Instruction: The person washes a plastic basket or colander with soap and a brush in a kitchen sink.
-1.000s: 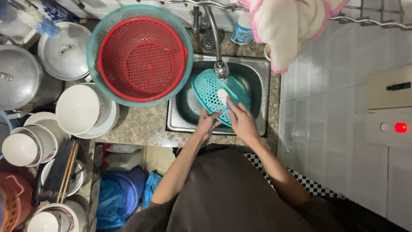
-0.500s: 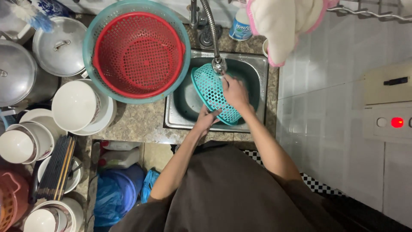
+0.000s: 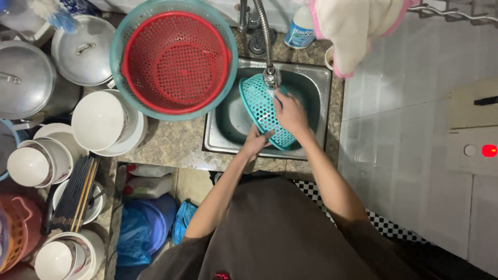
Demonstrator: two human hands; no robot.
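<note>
White bottle [image 3: 300, 29], blue label, behind sink; white jug [image 3: 148, 185] under counter.
</note>
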